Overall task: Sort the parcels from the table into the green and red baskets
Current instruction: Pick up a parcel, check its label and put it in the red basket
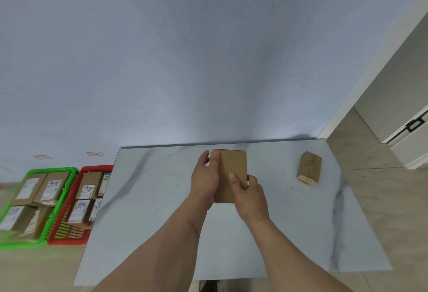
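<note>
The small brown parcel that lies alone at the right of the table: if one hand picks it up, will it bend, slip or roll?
The small parcel looks like a stiff cardboard box with sharp edges, so it should probably keep its shape. Its flat faces make rolling unlikely. Glossy tape seems to cover part of it, so it may slip slightly.

Plain brown cardboard parcel (231, 171), flat and rectangular, blank face up, held above the table's (150, 199) far centre between both hands. Second brown parcel (309, 168), smaller and taped, resting tilted on the table at far right, well apart from the first. Green basket (59, 201) at far left on the floor, filled with labelled brown parcels. Red basket (63, 233) just beside it on its right, against the table's left edge, likewise holding labelled parcels.
</note>
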